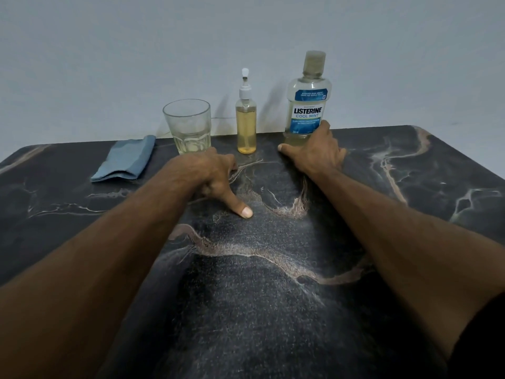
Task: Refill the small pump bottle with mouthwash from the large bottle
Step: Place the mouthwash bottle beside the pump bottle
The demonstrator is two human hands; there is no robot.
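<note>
- Small pump bottle (pixel 246 124): clear, slim, upright; yellowish liquid nearly to shoulder; white pump fitted
- Large bottle (pixel 308 105): Listerine, upright, capped; low liquid; just right of pump bottle

Big bare bench (pixel 246 296) in front; glass (pixel 188 126), pump bottle (pixel 246 124) & big bottle (pixel 308 105) block the back, w/ gaps between.

Amber liquid fills the pump bottle (pixel 246 124), a blue cloth (pixel 125 159) lies on the dark veined marble table (pixel 410 203).

Head-worn view, forward and down over a near table (pixel 410 214)
</note>
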